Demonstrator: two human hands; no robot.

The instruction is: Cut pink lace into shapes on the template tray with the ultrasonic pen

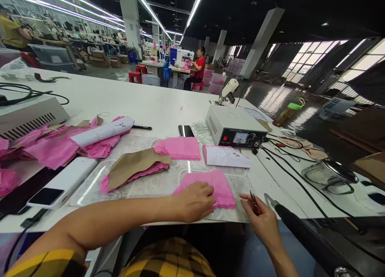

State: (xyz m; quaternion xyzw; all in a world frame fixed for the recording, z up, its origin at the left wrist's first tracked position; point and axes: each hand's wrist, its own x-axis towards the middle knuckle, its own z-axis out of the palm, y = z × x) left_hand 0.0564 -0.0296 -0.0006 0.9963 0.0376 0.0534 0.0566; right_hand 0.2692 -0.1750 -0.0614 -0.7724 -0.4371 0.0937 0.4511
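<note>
A stack of pink fabric pieces (224, 189) lies near the table's front edge. My left hand (195, 201) rests on it with bent fingers closed at the fabric's lower edge; the fingertips are partly hidden. Just right of the stack, my right hand (261, 219) holds small dark thread snips (255, 203), points upward, its thumb and forefinger close together. Behind the left hand is another pink stack (180, 147). Brown pieces with pink ones beneath (135, 166) lie to the left. A black-handled tool with a metal tip (296, 221) is beside my right hand.
A control box with a dial (240, 128) stands at the back right, cables running from it. A paper-wrapped bundle (227, 156) lies before it. Further right is a glass jar (327, 176). Pink fabric (51, 148) and a white device (63, 185) lie left. A co-worker (199, 68) sits beyond.
</note>
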